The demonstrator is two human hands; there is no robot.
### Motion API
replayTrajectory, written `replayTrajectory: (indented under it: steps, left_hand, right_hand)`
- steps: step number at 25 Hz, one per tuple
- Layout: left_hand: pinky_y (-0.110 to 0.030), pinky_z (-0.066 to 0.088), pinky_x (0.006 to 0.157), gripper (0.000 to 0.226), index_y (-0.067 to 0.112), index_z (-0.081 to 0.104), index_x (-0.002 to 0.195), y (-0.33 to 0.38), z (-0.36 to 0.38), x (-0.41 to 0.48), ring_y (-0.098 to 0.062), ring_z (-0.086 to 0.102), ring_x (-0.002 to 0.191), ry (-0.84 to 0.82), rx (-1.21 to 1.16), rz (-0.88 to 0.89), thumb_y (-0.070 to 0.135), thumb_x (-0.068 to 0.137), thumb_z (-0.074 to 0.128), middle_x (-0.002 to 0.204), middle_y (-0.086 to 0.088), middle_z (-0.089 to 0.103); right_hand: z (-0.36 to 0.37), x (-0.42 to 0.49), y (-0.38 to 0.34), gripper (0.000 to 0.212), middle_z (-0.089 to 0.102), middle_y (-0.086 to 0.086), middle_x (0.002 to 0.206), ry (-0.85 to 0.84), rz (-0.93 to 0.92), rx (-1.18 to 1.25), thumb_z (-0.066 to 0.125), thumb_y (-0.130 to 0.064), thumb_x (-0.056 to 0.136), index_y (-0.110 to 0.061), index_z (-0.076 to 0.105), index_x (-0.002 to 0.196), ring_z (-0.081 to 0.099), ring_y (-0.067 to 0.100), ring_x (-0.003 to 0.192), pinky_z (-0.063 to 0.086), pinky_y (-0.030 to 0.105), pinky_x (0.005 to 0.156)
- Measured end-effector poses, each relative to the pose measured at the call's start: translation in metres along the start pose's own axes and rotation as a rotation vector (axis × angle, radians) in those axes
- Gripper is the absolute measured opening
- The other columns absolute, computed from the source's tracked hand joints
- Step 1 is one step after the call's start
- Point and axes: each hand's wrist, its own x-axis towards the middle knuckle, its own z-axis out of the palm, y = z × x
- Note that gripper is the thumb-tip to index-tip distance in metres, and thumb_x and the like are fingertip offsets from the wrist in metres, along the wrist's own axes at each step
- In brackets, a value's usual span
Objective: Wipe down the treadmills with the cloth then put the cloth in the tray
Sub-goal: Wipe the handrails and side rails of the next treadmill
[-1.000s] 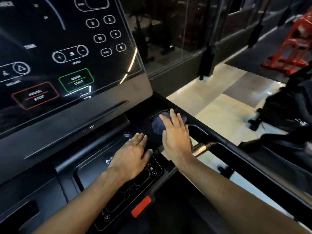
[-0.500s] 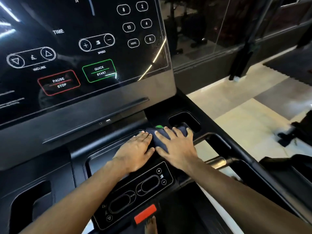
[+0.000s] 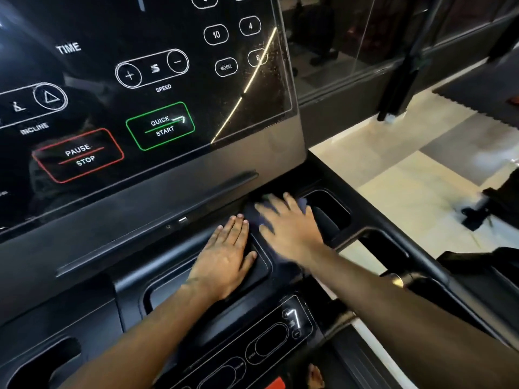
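Note:
I stand at a black treadmill console with a glossy touch screen. My right hand lies flat with spread fingers on a dark blue cloth, pressing it onto the console ledge just left of a cup-holder recess. Most of the cloth is hidden under that hand, which looks blurred. My left hand rests flat, fingers straight, on the shallow centre tray beside the cloth.
Below my hands sits a lower control panel with a red tab at the bottom edge. A metal-ended handlebar runs to the right. Another recess opens at lower left. Tiled floor and dark gym equipment lie to the right.
My right hand slid the cloth out of the right cup holder leftward onto the console ledge. My left hand stayed flat on the centre tray while the view shifted left.

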Motion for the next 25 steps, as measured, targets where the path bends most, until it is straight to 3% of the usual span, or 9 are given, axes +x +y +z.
replayTrajectory:
  steps: [3, 7, 10, 14, 18, 21, 25]
  left_hand:
    - [-0.035, -0.005, 0.121, 0.078, 0.012, -0.001, 0.155, -0.001, 0.004, 0.002, -0.015, -0.014, 0.148, -0.007, -0.020, 0.000, 0.058, 0.092, 0.004, 0.162, -0.005, -0.007]
    - [-0.036, -0.002, 0.122, 0.079, 0.008, 0.006, 0.154, 0.003, 0.005, 0.002, -0.016, -0.011, 0.148, 0.015, -0.022, -0.024, 0.057, 0.092, 0.006, 0.163, -0.008, 0.001]
    - [-0.035, -0.005, 0.121, 0.081, 0.010, 0.004, 0.154, 0.011, 0.004, 0.001, -0.015, -0.012, 0.148, 0.014, -0.029, -0.042, 0.058, 0.089, 0.003, 0.162, -0.006, -0.003]
    - [-0.036, -0.003, 0.122, 0.079, 0.008, 0.006, 0.154, 0.011, 0.008, 0.001, -0.017, -0.008, 0.149, 0.030, -0.037, -0.029, 0.053, 0.090, 0.002, 0.162, -0.008, -0.001]
    - [-0.033, -0.007, 0.121, 0.069, 0.012, 0.000, 0.155, 0.013, 0.009, 0.001, -0.014, -0.013, 0.148, 0.047, -0.066, -0.028, 0.049, 0.098, 0.011, 0.161, -0.003, -0.008]
    - [-0.031, -0.010, 0.119, 0.067, 0.013, -0.002, 0.155, 0.009, 0.007, 0.006, -0.014, -0.015, 0.148, 0.048, -0.048, 0.033, 0.048, 0.100, 0.011, 0.161, -0.003, -0.010]
    - [-0.030, -0.011, 0.118, 0.065, 0.011, -0.002, 0.154, 0.006, 0.006, 0.009, -0.014, -0.014, 0.148, 0.033, -0.066, 0.084, 0.043, 0.103, 0.022, 0.162, -0.005, -0.008]
  right_hand:
    - [-0.006, 0.017, -0.004, 0.057, 0.014, -0.005, 0.164, -0.028, 0.135, 0.040, 0.038, -0.049, 0.098, -0.041, 0.022, 0.153, 0.005, 0.032, 0.151, 0.021, 0.065, 0.112]
    - [0.009, -0.013, 0.008, 0.058, 0.013, -0.008, 0.164, 0.001, -0.089, -0.061, 0.035, -0.051, 0.100, -0.044, 0.017, 0.154, 0.007, 0.029, 0.151, 0.025, 0.062, 0.110]
    - [-0.007, 0.000, 0.008, 0.057, 0.014, -0.006, 0.165, -0.041, 0.145, 0.089, 0.037, -0.048, 0.099, -0.044, 0.021, 0.153, 0.007, 0.030, 0.151, 0.027, 0.061, 0.109]
    - [0.009, -0.049, 0.013, 0.056, 0.015, -0.008, 0.164, 0.018, -0.059, -0.003, 0.037, -0.049, 0.099, -0.045, 0.021, 0.153, 0.007, 0.027, 0.152, 0.024, 0.062, 0.111]
    - [0.005, -0.044, 0.002, 0.059, 0.002, -0.008, 0.167, 0.000, 0.396, 0.183, 0.036, -0.050, 0.100, -0.046, 0.013, 0.154, -0.006, 0.025, 0.153, 0.013, 0.065, 0.114]
    - [0.009, -0.049, -0.018, 0.068, -0.016, -0.011, 0.165, -0.059, 0.484, 0.288, 0.042, -0.051, 0.099, -0.047, 0.003, 0.155, -0.023, 0.023, 0.150, 0.005, 0.069, 0.114]
    - [0.002, -0.045, -0.017, 0.066, -0.012, -0.007, 0.167, -0.042, 0.617, 0.280, 0.038, -0.050, 0.101, -0.042, 0.002, 0.157, -0.021, 0.026, 0.151, 0.000, 0.070, 0.114]
